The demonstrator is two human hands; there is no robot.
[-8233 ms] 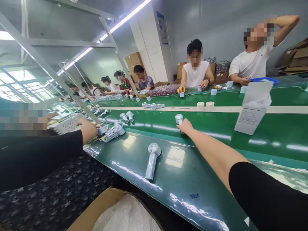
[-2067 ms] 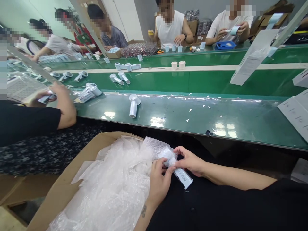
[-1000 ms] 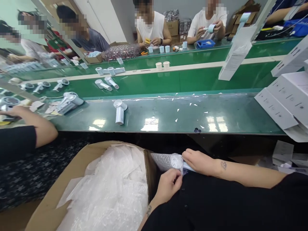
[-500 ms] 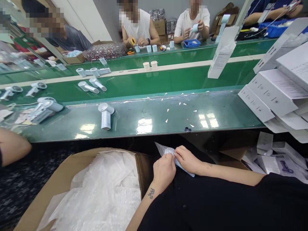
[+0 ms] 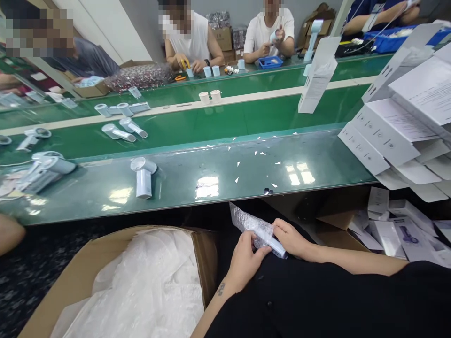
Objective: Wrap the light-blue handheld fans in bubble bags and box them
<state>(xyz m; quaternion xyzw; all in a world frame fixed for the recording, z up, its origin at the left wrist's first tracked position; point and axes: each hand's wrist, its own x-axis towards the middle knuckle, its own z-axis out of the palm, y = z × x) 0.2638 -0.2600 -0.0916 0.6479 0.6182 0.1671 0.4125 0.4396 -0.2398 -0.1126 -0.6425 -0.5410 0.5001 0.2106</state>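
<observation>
Over my lap, below the bench edge, a light blue hair dryer [image 5: 278, 248] lies partly inside a clear bubble-wrap bag [image 5: 243, 220]. The bag covers its head end, and the handle's lower end sticks out toward the right. My left hand [image 5: 248, 258] is closed round the bag and handle from the near side, thumb along the handle. On the far side, my right hand [image 5: 291, 239] pinches the bag's edge beside the handle. To the left of my hands stands an open cardboard box [image 5: 204, 258] full of bubble-wrap bags [image 5: 151, 281].
Another hair dryer [image 5: 143, 177] stands on the green bench [image 5: 176, 188], with more lying further left. White cartons [image 5: 384, 136] are stacked on the right. Below them, an open box holds printed cartons [image 5: 405, 234]. Co-workers sit across the bench; someone's elbow [image 5: 10, 232] shows at left.
The bag has slid up over the hair dryer's head. My left hand has shifted its grip to the handle, and my right hand has moved right and down. The view has turned slightly.
</observation>
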